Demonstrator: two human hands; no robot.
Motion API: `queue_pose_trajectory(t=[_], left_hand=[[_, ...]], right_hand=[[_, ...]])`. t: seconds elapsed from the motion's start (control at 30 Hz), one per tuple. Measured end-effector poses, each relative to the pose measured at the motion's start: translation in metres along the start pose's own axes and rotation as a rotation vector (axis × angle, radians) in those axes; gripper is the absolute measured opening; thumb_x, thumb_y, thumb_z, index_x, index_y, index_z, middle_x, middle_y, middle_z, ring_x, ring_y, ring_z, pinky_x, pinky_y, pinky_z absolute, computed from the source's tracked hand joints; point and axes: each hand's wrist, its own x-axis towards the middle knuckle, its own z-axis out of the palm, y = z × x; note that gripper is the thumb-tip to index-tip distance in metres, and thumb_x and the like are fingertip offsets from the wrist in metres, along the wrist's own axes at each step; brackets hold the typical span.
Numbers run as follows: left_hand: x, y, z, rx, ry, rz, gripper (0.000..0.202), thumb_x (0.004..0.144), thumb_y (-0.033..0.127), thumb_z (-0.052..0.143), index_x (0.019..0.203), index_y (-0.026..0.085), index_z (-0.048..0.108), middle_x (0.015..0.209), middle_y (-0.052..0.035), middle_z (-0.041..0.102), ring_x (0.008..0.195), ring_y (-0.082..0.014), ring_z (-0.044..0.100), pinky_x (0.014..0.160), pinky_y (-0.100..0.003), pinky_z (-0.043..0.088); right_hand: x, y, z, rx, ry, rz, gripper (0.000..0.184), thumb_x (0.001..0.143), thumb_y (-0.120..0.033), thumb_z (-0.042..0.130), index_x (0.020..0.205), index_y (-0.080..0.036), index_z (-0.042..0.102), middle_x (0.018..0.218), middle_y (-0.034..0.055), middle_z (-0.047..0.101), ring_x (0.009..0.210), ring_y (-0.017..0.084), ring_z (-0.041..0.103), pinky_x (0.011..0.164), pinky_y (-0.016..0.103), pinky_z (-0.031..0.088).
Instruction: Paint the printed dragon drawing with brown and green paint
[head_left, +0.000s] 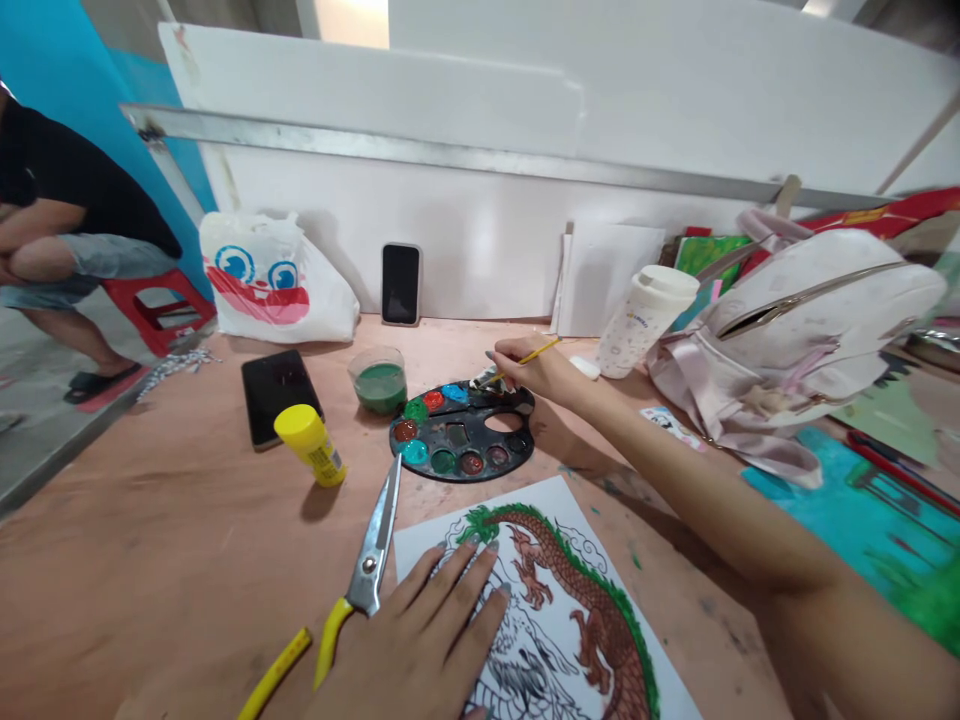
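Observation:
My left hand (427,630) lies flat with fingers spread on a dragon colouring sheet (555,610), partly painted brown and green. My right hand (529,370) is closed around a thin yellow paintbrush (525,360), its tip down at the far edge of a black oval palette (461,435) holding several wells of red, blue, green and teal paint. A small cup of green water (379,380) stands just left of the palette.
Yellow-handled scissors (367,560) lie beside my left hand, with a yellow glue stick (311,445) and a dark phone (277,395) further left. A second phone (400,283) leans on the white board. A white cup (646,318) and pale backpack (802,330) sit right. A person sits on a red stool (154,305) at left.

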Motion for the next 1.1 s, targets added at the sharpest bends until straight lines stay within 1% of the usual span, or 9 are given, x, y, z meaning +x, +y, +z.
queue_pose_trajectory(t=[0.07, 0.17, 0.27, 0.43, 0.6, 0.7, 0.77, 0.87, 1.1], left_hand=[[0.000, -0.001, -0.001, -0.020, 0.021, -0.002, 0.074, 0.076, 0.012, 0.055, 0.148, 0.013, 0.040, 0.154, -0.0191, 0.027, 0.141, -0.0376, 0.035, 0.110, -0.055, 0.039], [0.002, -0.002, -0.003, -0.002, -0.014, 0.010, 0.070, 0.078, 0.015, 0.055, 0.147, 0.011, 0.042, 0.154, -0.0203, 0.029, 0.139, -0.0391, 0.037, 0.108, -0.056, 0.042], [0.006, -0.003, -0.005, 0.028, -0.046, 0.014, 0.071, 0.076, 0.013, 0.055, 0.146, 0.011, 0.044, 0.151, -0.0210, 0.032, 0.136, -0.0403, 0.041, 0.104, -0.056, 0.045], [0.007, -0.003, -0.004, 0.000, -0.045, 0.016, 0.069, 0.076, 0.015, 0.057, 0.145, 0.011, 0.046, 0.151, -0.0201, 0.032, 0.137, -0.0382, 0.042, 0.107, -0.054, 0.043], [0.001, 0.000, -0.003, 0.017, -0.034, 0.023, 0.071, 0.078, 0.015, 0.058, 0.147, 0.010, 0.042, 0.152, -0.0207, 0.031, 0.137, -0.0389, 0.040, 0.107, -0.054, 0.044], [0.001, -0.001, -0.001, 0.015, -0.012, 0.026, 0.072, 0.076, 0.014, 0.059, 0.146, 0.010, 0.042, 0.152, -0.0209, 0.032, 0.137, -0.0392, 0.041, 0.108, -0.055, 0.044], [0.001, -0.002, 0.001, 0.014, -0.003, 0.027, 0.072, 0.076, 0.014, 0.059, 0.146, 0.010, 0.043, 0.152, -0.0207, 0.033, 0.137, -0.0387, 0.041, 0.108, -0.054, 0.044], [0.001, -0.003, 0.001, 0.003, 0.005, 0.032, 0.071, 0.076, 0.014, 0.058, 0.146, 0.010, 0.043, 0.152, -0.0207, 0.031, 0.138, -0.0385, 0.040, 0.108, -0.054, 0.043], [0.004, -0.002, -0.009, 0.045, -0.084, 0.043, 0.070, 0.078, 0.015, 0.057, 0.147, 0.009, 0.042, 0.150, -0.0219, 0.029, 0.134, -0.0401, 0.041, 0.104, -0.054, 0.046]], right_hand=[[0.000, -0.004, -0.001, -0.008, 0.000, -0.007, 0.043, 0.096, -0.030, 0.049, 0.055, -0.020, 0.041, 0.051, -0.0020, 0.052, 0.052, 0.012, 0.047, 0.055, 0.026, 0.030], [-0.002, -0.007, -0.005, -0.001, -0.005, -0.012, 0.043, 0.096, -0.032, 0.048, 0.055, -0.020, 0.043, 0.053, -0.0011, 0.053, 0.053, 0.012, 0.049, 0.056, 0.026, 0.032], [-0.003, -0.007, -0.012, 0.014, -0.013, -0.019, 0.041, 0.095, -0.035, 0.049, 0.057, -0.020, 0.047, 0.055, -0.0003, 0.054, 0.055, 0.013, 0.050, 0.056, 0.025, 0.034], [-0.002, -0.005, -0.026, 0.047, -0.088, -0.053, 0.026, 0.092, -0.037, 0.055, 0.075, -0.018, 0.060, 0.063, 0.0014, 0.063, 0.058, 0.015, 0.059, 0.055, 0.024, 0.039], [-0.001, -0.001, -0.033, 0.024, -0.133, -0.109, 0.014, 0.089, -0.030, 0.061, 0.087, -0.017, 0.067, 0.084, 0.0053, 0.070, 0.074, 0.017, 0.063, 0.065, 0.025, 0.044], [-0.002, -0.003, -0.034, 0.007, -0.162, -0.129, 0.019, 0.091, -0.035, 0.061, 0.087, -0.017, 0.068, 0.085, 0.0059, 0.070, 0.077, 0.018, 0.063, 0.067, 0.026, 0.044], [-0.002, -0.005, -0.033, 0.006, -0.176, -0.137, 0.029, 0.096, -0.038, 0.053, 0.083, -0.017, 0.068, 0.081, 0.0058, 0.070, 0.075, 0.018, 0.063, 0.067, 0.027, 0.044], [-0.001, -0.008, -0.031, 0.012, -0.191, -0.151, 0.036, 0.099, -0.034, 0.043, 0.075, -0.018, 0.065, 0.075, 0.0048, 0.069, 0.072, 0.018, 0.063, 0.067, 0.027, 0.044], [0.000, -0.004, -0.024, 0.005, -0.154, -0.122, 0.034, 0.095, -0.029, 0.052, 0.063, -0.019, 0.054, 0.062, 0.0002, 0.057, 0.061, 0.015, 0.052, 0.060, 0.027, 0.035]])
